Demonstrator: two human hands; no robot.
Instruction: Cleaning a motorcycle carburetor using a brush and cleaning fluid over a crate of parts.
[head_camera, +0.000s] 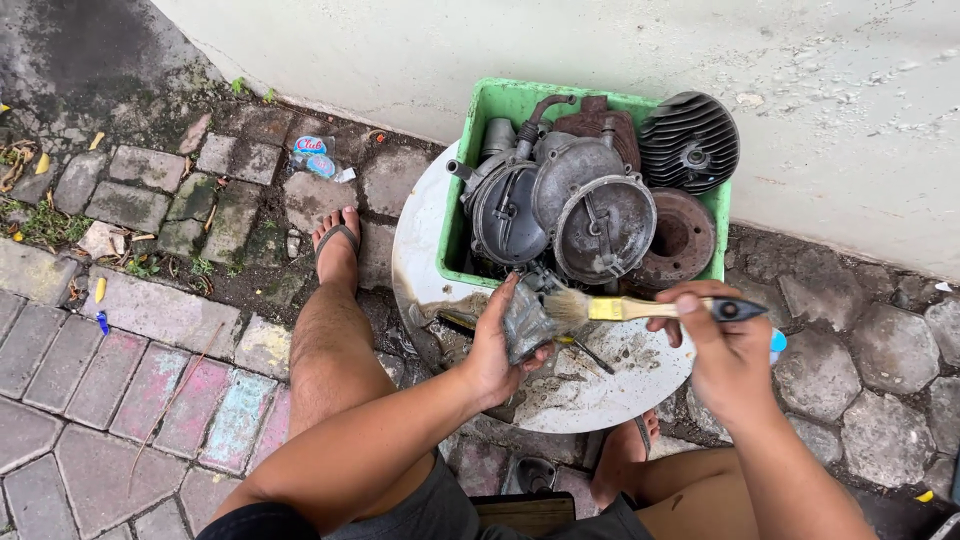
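The left hand (492, 345) is wrapped around a small grey greasy metal part (524, 322), holding it over the round white desk (420, 255). The right hand (722, 345) pinches a yellow-handled paint brush (640, 308), its bristles touching the part from 3 o'clock. The part looks wet and partly cleaned. At 12 o'clock, a green plastic tub (497, 103) holds many dirty round metal engine pieces (600, 225), which look not yet cleaned.

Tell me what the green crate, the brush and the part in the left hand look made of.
Green crate: likely moulded plastic, matte, smudged. Brush: pale bristles, yellow handle with a black end, probably plastic or painted wood. Part in the left hand: seemingly cast metal, dull grey, grimy.
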